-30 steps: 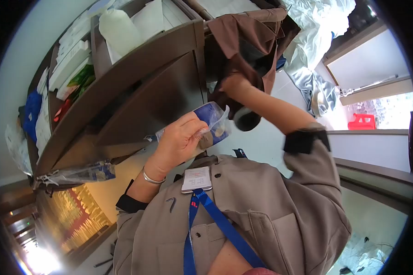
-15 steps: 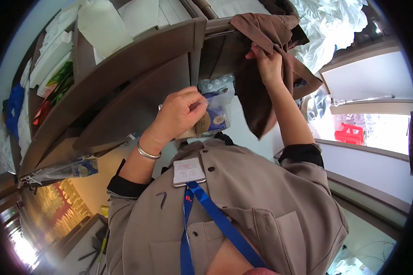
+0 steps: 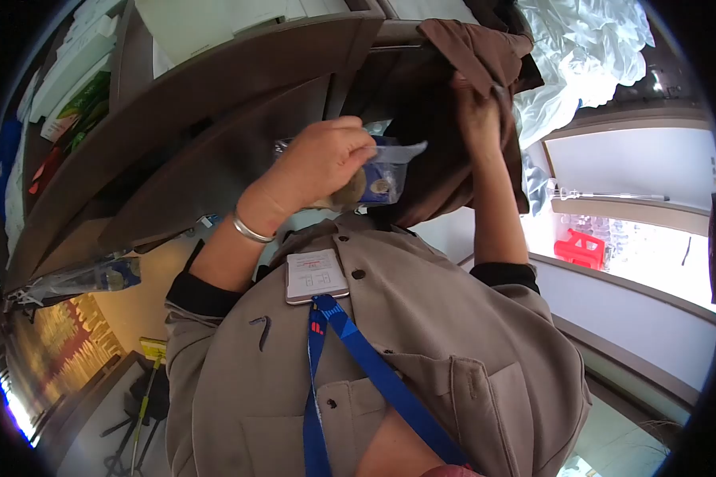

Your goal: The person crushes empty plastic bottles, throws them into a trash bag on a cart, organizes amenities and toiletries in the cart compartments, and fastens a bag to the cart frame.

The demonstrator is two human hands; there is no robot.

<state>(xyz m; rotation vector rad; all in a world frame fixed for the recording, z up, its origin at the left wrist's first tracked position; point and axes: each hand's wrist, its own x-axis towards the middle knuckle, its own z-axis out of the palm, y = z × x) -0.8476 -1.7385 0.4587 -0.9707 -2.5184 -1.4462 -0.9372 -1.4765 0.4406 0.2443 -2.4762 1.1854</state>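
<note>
My left hand (image 3: 326, 157), with a silver bangle at its wrist, is closed on the top of a clear plastic bag (image 3: 386, 176) with blue and tan printed contents. The bag hangs in front of my chest. Farther right, my right hand (image 3: 479, 119) grips brown cloth (image 3: 485, 60) near the top of a dark open compartment. The cloth drapes down behind the bag and beside my forearm. Some of my right fingers are hidden in its folds.
A curved brown cart (image 3: 239, 87) holds white boxes (image 3: 75, 95) and green and red packets. White plastic sheeting (image 3: 585, 56) is at upper right. A red plastic stool (image 3: 581, 249) stands at right. Another clear bag (image 3: 95, 277) hangs at left, above a yellow-handled tool (image 3: 145, 397).
My right hand has come out of the dark compartment and lifted the brown cloth's edge. My left hand has moved up slightly with the bag. The view has shifted.
</note>
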